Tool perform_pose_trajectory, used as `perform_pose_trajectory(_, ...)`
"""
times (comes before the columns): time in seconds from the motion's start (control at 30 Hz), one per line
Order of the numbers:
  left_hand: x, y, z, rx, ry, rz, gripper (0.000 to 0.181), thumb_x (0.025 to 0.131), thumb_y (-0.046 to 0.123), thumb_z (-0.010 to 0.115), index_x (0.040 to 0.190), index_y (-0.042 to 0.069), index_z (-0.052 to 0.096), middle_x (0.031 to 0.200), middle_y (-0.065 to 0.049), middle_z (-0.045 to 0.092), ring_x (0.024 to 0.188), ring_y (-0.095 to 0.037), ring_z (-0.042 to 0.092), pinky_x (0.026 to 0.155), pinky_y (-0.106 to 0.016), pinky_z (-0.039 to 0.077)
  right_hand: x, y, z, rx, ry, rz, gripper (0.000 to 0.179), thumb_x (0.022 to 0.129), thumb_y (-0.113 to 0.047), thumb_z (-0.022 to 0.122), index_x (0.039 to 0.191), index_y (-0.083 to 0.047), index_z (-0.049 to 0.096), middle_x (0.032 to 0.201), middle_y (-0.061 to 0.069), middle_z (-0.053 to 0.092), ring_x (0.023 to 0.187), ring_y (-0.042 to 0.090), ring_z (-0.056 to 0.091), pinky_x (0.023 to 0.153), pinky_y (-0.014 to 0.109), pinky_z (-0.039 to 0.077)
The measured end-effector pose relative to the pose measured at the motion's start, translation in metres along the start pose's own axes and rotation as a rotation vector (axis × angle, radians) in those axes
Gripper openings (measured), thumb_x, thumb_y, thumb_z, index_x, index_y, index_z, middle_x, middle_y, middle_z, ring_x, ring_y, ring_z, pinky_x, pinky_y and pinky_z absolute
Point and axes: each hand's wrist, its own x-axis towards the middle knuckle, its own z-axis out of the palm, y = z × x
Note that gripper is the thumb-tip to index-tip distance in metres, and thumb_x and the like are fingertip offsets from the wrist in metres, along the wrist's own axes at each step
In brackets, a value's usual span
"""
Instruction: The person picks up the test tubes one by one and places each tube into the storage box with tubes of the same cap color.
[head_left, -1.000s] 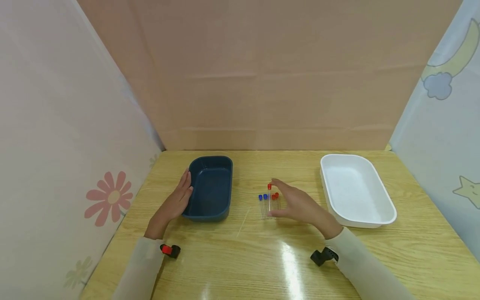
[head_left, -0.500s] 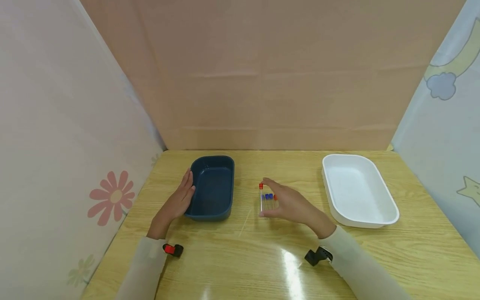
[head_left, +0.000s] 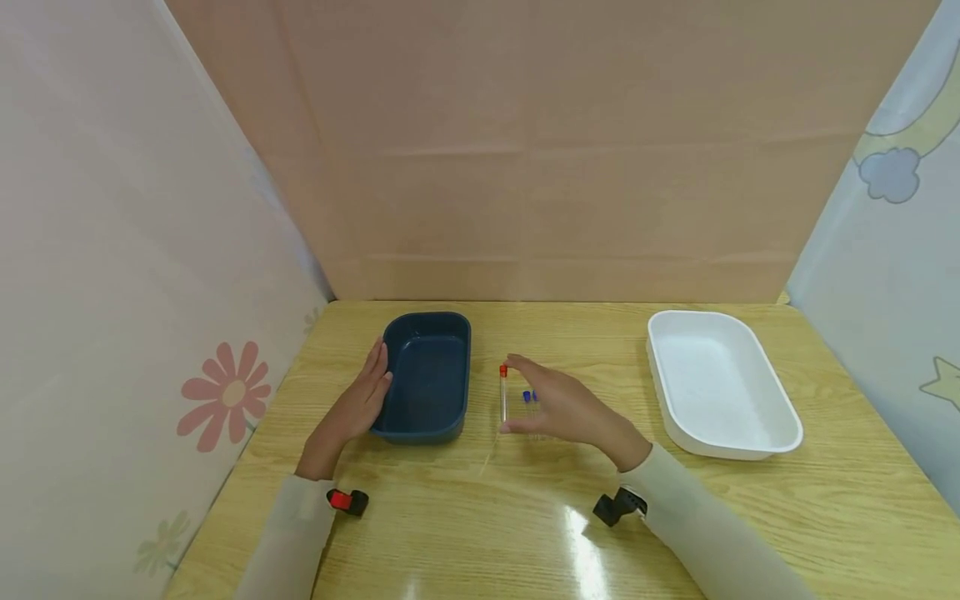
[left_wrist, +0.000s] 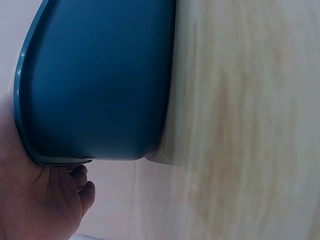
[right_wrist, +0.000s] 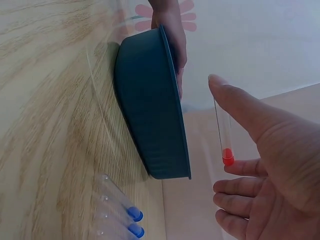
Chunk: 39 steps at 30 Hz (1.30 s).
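My right hand [head_left: 573, 408] pinches a clear test tube [head_left: 504, 398] with a red cap lengthwise, thumb at the bottom end and index finger at the cap. In the right wrist view, the tube's red cap [right_wrist: 228, 157] sits at the index fingertip, while the other fingers hold nothing. My left hand [head_left: 356, 404] rests along the left rim of a dark blue basin [head_left: 466, 375], its fingers nearly straight in the head view. Other test tubes with blue caps [right_wrist: 134, 214] lie on the table below the right hand, which partly hides them in the head view.
A white basin [head_left: 708, 379] stands at the right of the wooden table [head_left: 465, 525]. A brown backdrop [head_left: 517, 167] rises behind the table, with patterned curtains at both sides.
The right hand has carried the red-capped tube leftward from the other tubes toward the blue basin. The left hand has stayed at the basin rim.
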Motion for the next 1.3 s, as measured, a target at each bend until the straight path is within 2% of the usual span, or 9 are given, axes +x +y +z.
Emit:
perform_pose_trajectory(0.17,0.000,-0.001,0.001,0.009,0.002,0.003,0.059,0.114,0.024,0.024,0.160,-0.002,-0.002,0.169,-0.008,-0.014,0.155,-0.032,-0.002,0.120,-0.058,0.014,0.009,-0.004,0.003,-0.008,-0.009,-0.007,0.106,0.080,-0.063,0.078,0.159,-0.009,0.031,0.159,0.012,0.040,0.126,0.032,0.059,0.102,0.047,0.050)
perform_pose_trajectory(0.43,0.001,0.000,0.000,0.002,0.007,0.007,0.058,0.114,0.023,0.025,0.160,-0.002,-0.002,0.169,-0.008,-0.014,0.155,-0.032,-0.003,0.121,-0.057,0.014,0.022,-0.005,0.010,-0.037,-0.003,-0.037,0.103,0.082,-0.056,0.080,0.159,-0.008,0.032,0.159,0.014,0.039,0.136,0.033,0.050,0.105,0.048,0.047)
perform_pose_trajectory(0.7,0.001,0.000,0.000,-0.004,0.009,0.008,0.058,0.114,0.022,0.025,0.160,-0.003,-0.001,0.169,-0.009,-0.014,0.155,-0.032,-0.002,0.121,-0.058,0.014,0.032,-0.005,0.017,-0.053,0.013,-0.077,0.101,0.080,-0.053,0.083,0.156,-0.006,0.035,0.155,0.016,0.044,0.131,0.036,0.055,0.102,0.050,0.049)
perform_pose_trajectory(1.3,0.001,-0.006,0.004,-0.020,0.009,0.009,0.058,0.114,0.023,0.024,0.161,0.002,-0.003,0.169,-0.004,-0.015,0.155,-0.030,-0.003,0.120,-0.058,0.015,0.062,-0.019,0.021,-0.045,-0.007,-0.060,0.100,0.081,-0.060,0.079,0.156,-0.010,0.036,0.156,0.013,0.044,0.131,0.033,0.055,0.102,0.047,0.050)
